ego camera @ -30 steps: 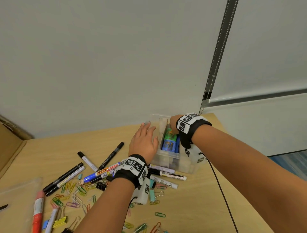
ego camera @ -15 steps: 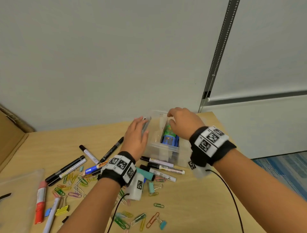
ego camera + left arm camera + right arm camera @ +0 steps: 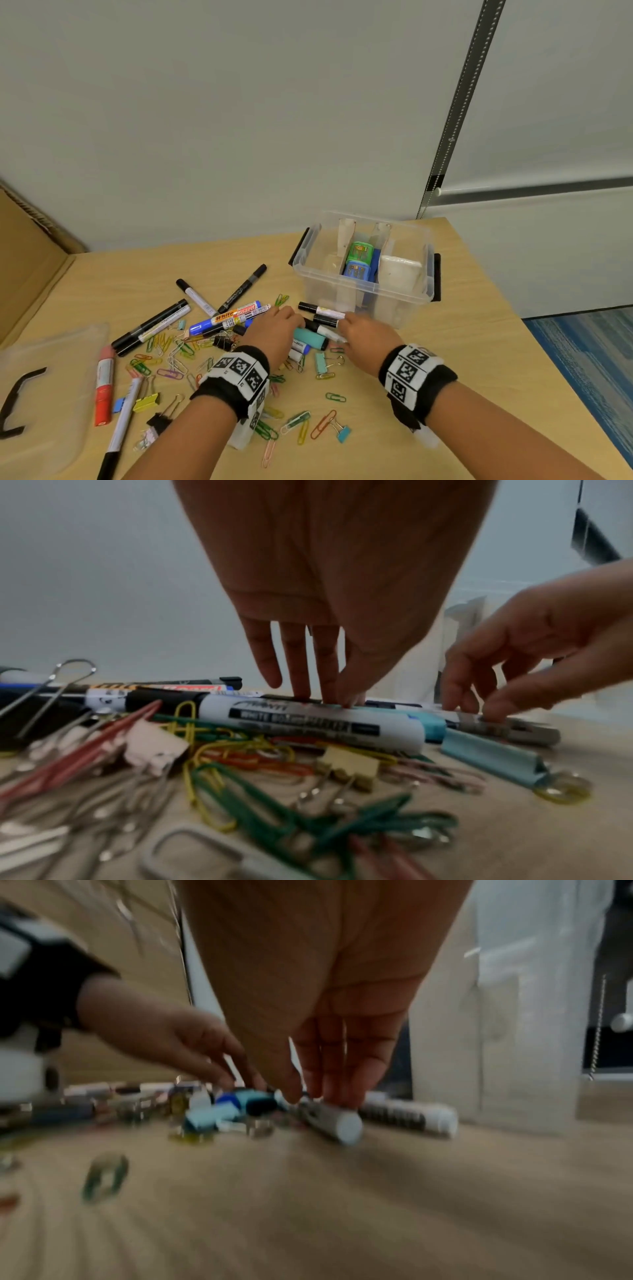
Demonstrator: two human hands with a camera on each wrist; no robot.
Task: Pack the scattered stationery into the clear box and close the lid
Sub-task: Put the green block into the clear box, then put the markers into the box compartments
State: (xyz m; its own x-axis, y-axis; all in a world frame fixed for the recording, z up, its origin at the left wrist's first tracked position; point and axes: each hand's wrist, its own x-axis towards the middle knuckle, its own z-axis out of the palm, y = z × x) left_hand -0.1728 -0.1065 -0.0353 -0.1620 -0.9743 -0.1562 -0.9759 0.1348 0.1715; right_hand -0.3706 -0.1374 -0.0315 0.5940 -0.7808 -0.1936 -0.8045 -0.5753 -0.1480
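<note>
The clear box (image 3: pixel 363 298) stands open at the back right of the table, with a green and a blue sharpener (image 3: pixel 358 262) inside. Just in front of it lie several markers (image 3: pixel 323 317). My left hand (image 3: pixel 294 320) comes down on their left ends; in the left wrist view its fingertips (image 3: pixel 301 693) and thumb pinch a dark marker behind the whiteboard marker (image 3: pixel 308 721). My right hand (image 3: pixel 346 325) pinches the right end of a white marker (image 3: pixel 339 1121) between thumb and fingers. The right wrist view is blurred.
More markers (image 3: pixel 226 317), paper clips (image 3: pixel 171 359) and binder clips (image 3: pixel 322 363) lie scattered across the wooden table (image 3: pixel 462 342). The clear lid (image 3: pixel 51 383) lies at the front left. Cardboard (image 3: pixel 27 267) stands on the left; the wall is close behind the box.
Both hands have left the box's rim and dropped to the markers in front of it. The box now stands uncovered.
</note>
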